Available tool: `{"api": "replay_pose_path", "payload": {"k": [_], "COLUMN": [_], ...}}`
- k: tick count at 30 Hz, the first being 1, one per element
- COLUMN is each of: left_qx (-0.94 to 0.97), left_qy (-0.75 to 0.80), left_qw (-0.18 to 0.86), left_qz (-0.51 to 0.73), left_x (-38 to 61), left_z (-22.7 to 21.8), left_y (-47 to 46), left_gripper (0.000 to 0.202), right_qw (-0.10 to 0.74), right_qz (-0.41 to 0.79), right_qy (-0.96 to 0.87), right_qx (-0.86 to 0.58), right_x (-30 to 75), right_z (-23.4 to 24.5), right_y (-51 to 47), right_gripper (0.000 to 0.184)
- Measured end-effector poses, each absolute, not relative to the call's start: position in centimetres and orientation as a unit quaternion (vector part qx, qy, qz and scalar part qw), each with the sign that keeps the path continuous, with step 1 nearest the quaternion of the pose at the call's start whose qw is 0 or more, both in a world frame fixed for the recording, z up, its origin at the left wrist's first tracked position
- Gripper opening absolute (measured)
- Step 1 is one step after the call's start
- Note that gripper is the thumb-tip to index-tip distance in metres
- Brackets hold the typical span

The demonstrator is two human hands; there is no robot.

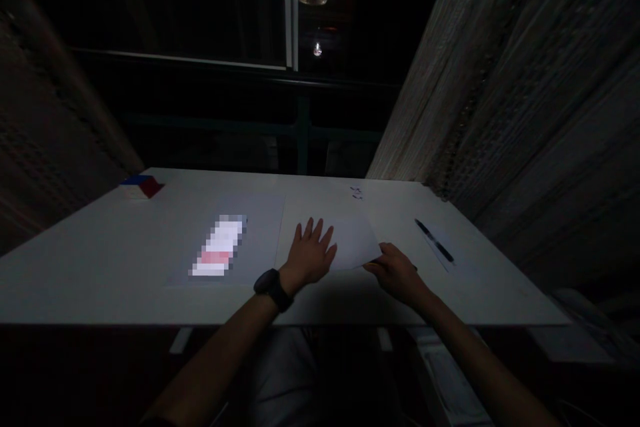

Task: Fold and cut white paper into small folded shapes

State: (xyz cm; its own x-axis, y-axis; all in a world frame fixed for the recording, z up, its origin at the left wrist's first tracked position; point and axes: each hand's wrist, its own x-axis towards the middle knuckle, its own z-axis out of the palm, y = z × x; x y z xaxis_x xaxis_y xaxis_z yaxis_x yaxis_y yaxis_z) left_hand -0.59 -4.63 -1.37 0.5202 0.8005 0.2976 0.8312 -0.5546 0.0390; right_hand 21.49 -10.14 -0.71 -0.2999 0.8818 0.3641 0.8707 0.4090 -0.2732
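While paper [354,247] lies between, left fingers [317,232] — and right fingers [386,252] — touch it.

A white table [105,253] carries a coloured block [142,187], a paper sheet [264,233] and a pen [434,240].

L hand [311,255] at L side of wht paper [354,243], R hand [396,272] at its R corner
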Motion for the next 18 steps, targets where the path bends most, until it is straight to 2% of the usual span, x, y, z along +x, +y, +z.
{"api": "replay_pose_path", "payload": {"k": [7,18], "left_qx": [-0.873,-0.877], "left_qy": [-0.465,-0.464], "left_qw": [0.052,0.007], "left_qz": [-0.137,-0.121], "left_x": [-1.2,-0.9], "left_z": [-2.0,-1.4], "left_y": [-4.4,-3.7], "left_gripper": [0.058,0.059], "right_qw": [0.216,0.224], "right_qz": [0.041,-0.003], "right_qy": [-0.816,-0.807], "right_qx": [-0.535,-0.546], "right_x": [21.9,20.7], "right_z": [0.0,-1.0], "right_y": [-11.6,-12.1], "right_gripper": [0.020,0.021]}}
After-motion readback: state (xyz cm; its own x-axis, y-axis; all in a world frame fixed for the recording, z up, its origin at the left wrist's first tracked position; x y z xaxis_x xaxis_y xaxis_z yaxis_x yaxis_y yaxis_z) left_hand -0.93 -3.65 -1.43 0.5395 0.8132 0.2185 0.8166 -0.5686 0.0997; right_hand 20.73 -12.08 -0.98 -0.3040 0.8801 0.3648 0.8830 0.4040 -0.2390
